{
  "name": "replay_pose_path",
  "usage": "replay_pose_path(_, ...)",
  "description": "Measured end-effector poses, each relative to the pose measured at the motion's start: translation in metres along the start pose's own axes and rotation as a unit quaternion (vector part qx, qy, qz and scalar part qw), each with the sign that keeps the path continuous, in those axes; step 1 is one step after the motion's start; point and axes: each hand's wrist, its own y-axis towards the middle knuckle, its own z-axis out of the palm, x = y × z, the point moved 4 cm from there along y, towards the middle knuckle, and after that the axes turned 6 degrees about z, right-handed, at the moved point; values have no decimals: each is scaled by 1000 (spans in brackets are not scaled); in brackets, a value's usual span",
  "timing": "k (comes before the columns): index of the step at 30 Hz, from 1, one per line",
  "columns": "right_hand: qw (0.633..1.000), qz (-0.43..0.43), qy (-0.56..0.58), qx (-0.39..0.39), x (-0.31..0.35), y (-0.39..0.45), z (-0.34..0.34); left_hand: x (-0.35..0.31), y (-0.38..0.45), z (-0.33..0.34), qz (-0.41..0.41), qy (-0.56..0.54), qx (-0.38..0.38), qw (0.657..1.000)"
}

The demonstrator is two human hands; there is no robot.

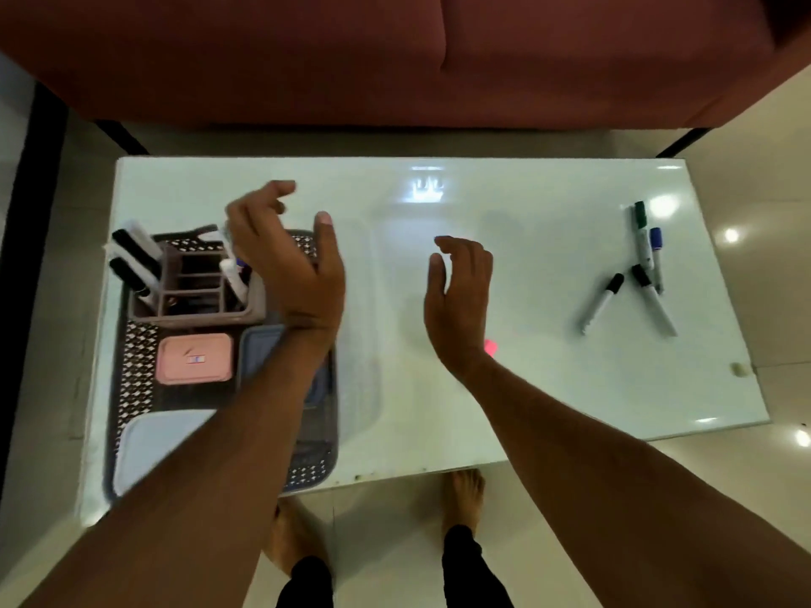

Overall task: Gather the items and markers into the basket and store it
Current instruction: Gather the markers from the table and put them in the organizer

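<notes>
Left hand (285, 261): hovering with fingers spread wide, gripping nothing.
Right hand (461, 291): hanging loosely curled and wide, holding nothing.
Basket (136, 366): sitting on the counter (395, 388) directly beneath the left hand.
Organizer (193, 296): standing in the basket just under the left hand's fingers, markers poking out.
Pink box (194, 358): lying in the basket beside the left wrist.
Loose markers (645, 265): lying on the counter well beyond the right hand, on its outer side.

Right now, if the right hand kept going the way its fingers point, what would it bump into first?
Probably nothing: the right hand points across bare white table toward the red sofa. The markers lie off to its side. Height is unclear.
</notes>
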Motion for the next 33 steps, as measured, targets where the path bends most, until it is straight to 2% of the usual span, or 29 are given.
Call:
replay_pose_path(7,996,42,-73,-34,-105,43,-94,-89,-75,109,-48,-38,156,986)
replay_pose_path(13,983,69,-161,-46,-195,64,-164,-139,-155,201,-107,-39,314,942)
replay_pose_path(19,958,128,-254,-29,-270,67,-220,-181,-220,269,-46,57,449,891)
replay_pose_path(23,945,138,-297,3,-299,71,-230,-198,-239,294,25,131,487,863)
replay_pose_path(28,938,147,-310,37,-315,79,-223,-199,-248,313,50,208,525,823)
replay_pose_path(31,943,149,-290,61,-319,81,-216,-200,-246,320,31,196,523,829)
replay_pose_path(33,950,152,-264,74,-318,80,-212,-200,-242,323,15,184,499,847)
